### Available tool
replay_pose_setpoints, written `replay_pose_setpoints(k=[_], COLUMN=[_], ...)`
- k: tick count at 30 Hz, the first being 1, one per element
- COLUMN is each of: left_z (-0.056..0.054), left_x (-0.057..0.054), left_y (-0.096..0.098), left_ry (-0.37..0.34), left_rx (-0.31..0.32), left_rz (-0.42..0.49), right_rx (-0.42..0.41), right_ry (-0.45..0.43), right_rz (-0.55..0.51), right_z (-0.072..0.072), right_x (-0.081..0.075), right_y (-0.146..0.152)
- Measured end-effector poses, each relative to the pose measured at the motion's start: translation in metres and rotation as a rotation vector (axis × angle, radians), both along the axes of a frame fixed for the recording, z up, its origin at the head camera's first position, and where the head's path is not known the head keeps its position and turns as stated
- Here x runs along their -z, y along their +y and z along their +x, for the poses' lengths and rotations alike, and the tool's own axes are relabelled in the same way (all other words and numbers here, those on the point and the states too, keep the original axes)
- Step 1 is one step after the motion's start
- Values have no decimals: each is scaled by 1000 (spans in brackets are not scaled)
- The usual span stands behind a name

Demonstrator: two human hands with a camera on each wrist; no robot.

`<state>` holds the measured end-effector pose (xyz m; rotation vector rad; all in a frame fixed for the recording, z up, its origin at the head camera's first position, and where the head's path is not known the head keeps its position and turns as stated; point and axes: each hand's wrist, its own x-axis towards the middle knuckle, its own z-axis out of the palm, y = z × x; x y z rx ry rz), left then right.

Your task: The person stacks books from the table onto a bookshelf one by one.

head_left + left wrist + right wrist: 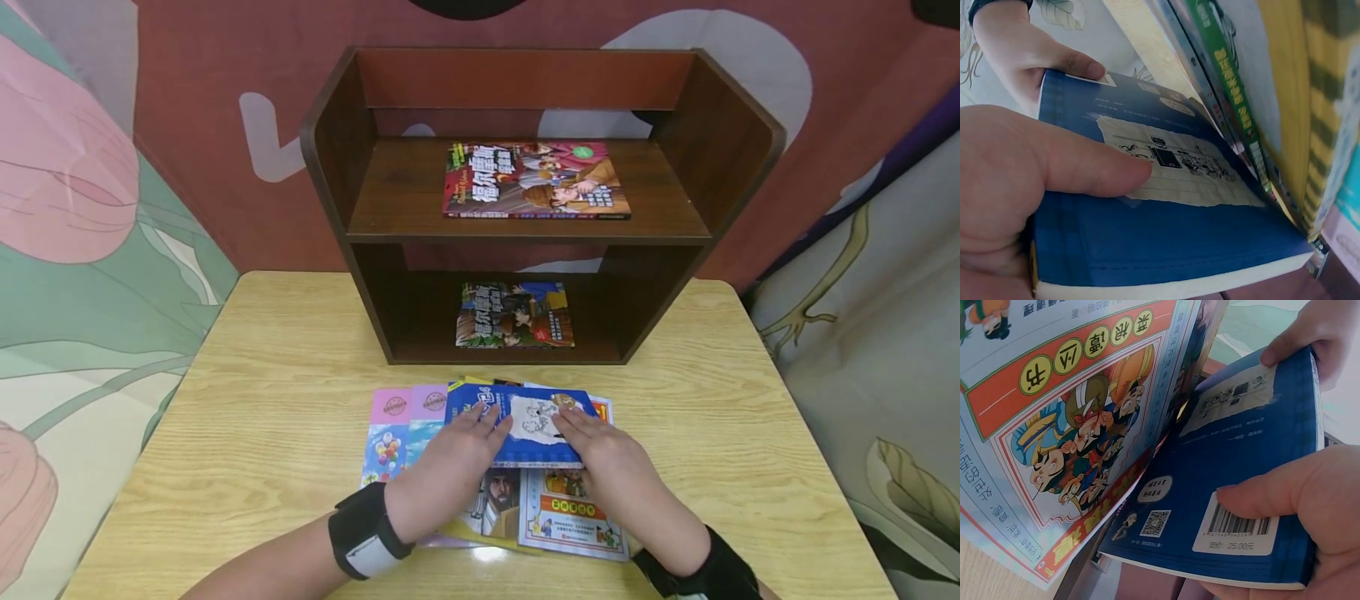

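Both hands hold a blue book [540, 454] by its near side, above several other books on the table. My left hand [453, 462] lays its fingers on the front cover, while its thumb [1100, 165] presses the back cover near a torn-paper drawing. On the other side my right hand [611, 458] grips likewise, its thumb [1260, 494] on the barcode label. Below are a light-blue-bordered comic book [573, 521] and a book with a bearded man's face [501, 500]. Two pink-topped books, one with balloons [386, 450], stick out at the left.
A dark brown two-tier shelf [525, 229] stands at the table's back. A red comic book [536, 179] lies on its upper tier and a darker comic book [513, 317] on the lower one. Patterned cloths [187, 167] hang around the wooden table [247, 400].
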<state>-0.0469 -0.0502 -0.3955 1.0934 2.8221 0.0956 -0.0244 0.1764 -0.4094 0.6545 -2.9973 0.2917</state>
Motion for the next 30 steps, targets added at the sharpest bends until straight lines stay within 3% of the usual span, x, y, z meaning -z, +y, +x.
replay_pose_setpoints(k=[6,15,23,30], left_z=[-1,-3,-8,-13], left_x=[-4,-11,-18,-24], left_y=[-2,-4,-5,-5], left_ry=[45,2,102,136], left_rx=[19,-2,7,-4], left_rz=[34,54,96,117], right_rx=[-4,-32,-43,-54], right_ry=[29,85,120,150], right_rz=[-12,-34,-15,-23], right_z=[-1,-5,-12,-18], right_x=[-1,-7,-17,-24], right_y=[0,0,2,2])
